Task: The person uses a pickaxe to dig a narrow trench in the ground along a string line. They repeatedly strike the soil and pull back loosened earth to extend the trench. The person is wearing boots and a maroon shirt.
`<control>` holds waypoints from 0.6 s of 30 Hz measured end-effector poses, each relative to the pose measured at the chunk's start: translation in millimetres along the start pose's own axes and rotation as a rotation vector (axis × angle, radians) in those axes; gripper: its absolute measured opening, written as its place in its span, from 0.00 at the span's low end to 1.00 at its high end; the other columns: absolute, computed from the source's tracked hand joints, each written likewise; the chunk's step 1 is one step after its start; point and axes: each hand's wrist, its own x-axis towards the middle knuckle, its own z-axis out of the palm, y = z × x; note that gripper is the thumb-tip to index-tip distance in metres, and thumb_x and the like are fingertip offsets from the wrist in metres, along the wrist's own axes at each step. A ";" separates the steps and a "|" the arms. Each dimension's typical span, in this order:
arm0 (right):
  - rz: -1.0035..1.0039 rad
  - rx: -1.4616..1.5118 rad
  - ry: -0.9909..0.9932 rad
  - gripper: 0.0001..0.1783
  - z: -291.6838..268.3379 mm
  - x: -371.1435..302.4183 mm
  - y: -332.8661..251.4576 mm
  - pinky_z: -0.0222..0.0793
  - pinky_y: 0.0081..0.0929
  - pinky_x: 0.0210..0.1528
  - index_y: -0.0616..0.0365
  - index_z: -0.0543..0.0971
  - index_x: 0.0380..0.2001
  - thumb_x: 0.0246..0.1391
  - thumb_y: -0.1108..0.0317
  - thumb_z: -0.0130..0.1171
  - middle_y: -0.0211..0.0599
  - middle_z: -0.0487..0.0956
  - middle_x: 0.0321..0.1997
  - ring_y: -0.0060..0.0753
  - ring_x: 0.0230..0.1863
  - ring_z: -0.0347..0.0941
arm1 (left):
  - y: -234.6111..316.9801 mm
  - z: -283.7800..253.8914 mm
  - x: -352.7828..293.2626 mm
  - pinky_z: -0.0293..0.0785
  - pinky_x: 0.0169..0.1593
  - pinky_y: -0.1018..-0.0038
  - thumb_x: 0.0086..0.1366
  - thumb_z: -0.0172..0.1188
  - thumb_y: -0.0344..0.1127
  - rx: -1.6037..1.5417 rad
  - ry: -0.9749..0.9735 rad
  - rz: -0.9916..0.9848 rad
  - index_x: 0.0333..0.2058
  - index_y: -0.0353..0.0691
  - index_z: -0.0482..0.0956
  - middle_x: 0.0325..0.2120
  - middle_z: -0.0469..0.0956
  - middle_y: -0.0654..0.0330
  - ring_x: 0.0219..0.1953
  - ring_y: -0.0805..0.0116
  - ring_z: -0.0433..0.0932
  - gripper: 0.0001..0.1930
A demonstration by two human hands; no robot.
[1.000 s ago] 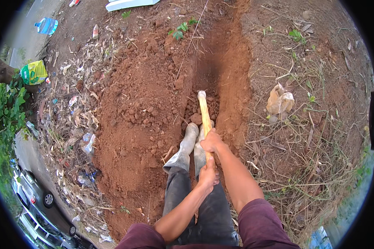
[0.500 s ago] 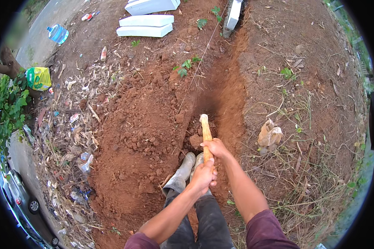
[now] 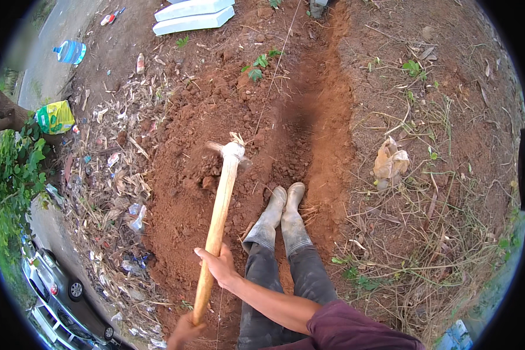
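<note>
- Running up the middle of the head view, the trench (image 3: 318, 116) was the largest thing I saw: a long cut in red earth, dark at its far end.
- Left of it lay the heap of dug red soil (image 3: 186, 192), loose and clumpy, with dry leaves and scattered litter along its outer edge.
- Right of the trench I saw bare ground with dry grass (image 3: 443, 192) and a crumpled pale bag (image 3: 391, 163) lying on it.
- At the lower left edge, 2 parked cars (image 3: 58, 297) showed beside green bushes.
- Near the top lay 2 white slabs (image 3: 193, 16), side by side, with a blue water bottle (image 3: 71, 51) and a yellow-green sack (image 3: 55, 116) further left.
- The person stood in the trench in 2 pale rubber boots (image 3: 283, 219), toes pointing up the cut.
- The pickaxe (image 3: 219, 216) was over the soil heap, left of the boots, its wooden handle slanting up to a metal head (image 3: 232, 150) above the loose dirt.
- The right hand (image 3: 219, 265) was wrapped around the handle at about mid-length, fingers closed on the wood.
- The left hand (image 3: 185, 333) clasped the butt end of the handle at the lower edge, partly cut off by the frame.
</note>
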 end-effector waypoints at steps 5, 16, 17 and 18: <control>-0.298 -0.323 0.272 0.27 -55.9 47.4 -60.5 0.77 0.31 0.33 0.63 0.70 0.48 0.53 0.63 0.73 0.40 0.78 0.35 0.30 0.30 0.76 | 86.6 84.1 94.8 0.80 0.41 0.65 0.62 0.66 0.33 0.088 0.110 0.180 0.50 0.36 0.78 0.31 0.84 0.50 0.34 0.59 0.86 0.18; -0.459 -1.176 0.746 0.42 -205.3 225.0 -238.3 0.75 0.47 0.60 0.75 0.55 0.68 0.59 0.63 0.61 0.74 0.78 0.53 0.66 0.56 0.78 | 292.7 214.7 386.8 0.77 0.45 0.57 0.61 0.63 0.34 -0.271 0.099 0.522 0.52 0.31 0.75 0.35 0.82 0.41 0.38 0.46 0.83 0.22; -0.415 -1.201 0.711 0.44 -218.8 232.4 -226.0 0.75 0.47 0.61 0.76 0.51 0.70 0.60 0.63 0.60 0.74 0.78 0.53 0.66 0.56 0.78 | 291.8 224.8 401.1 0.77 0.45 0.58 0.61 0.64 0.34 -0.306 0.062 0.496 0.53 0.32 0.75 0.35 0.83 0.43 0.38 0.48 0.83 0.22; -0.373 -1.226 0.675 0.46 -229.9 238.6 -207.8 0.75 0.47 0.61 0.76 0.48 0.71 0.60 0.63 0.59 0.74 0.78 0.53 0.66 0.56 0.78 | 284.2 235.2 408.4 0.77 0.44 0.60 0.61 0.64 0.34 -0.350 0.030 0.440 0.52 0.32 0.75 0.35 0.83 0.45 0.37 0.51 0.83 0.22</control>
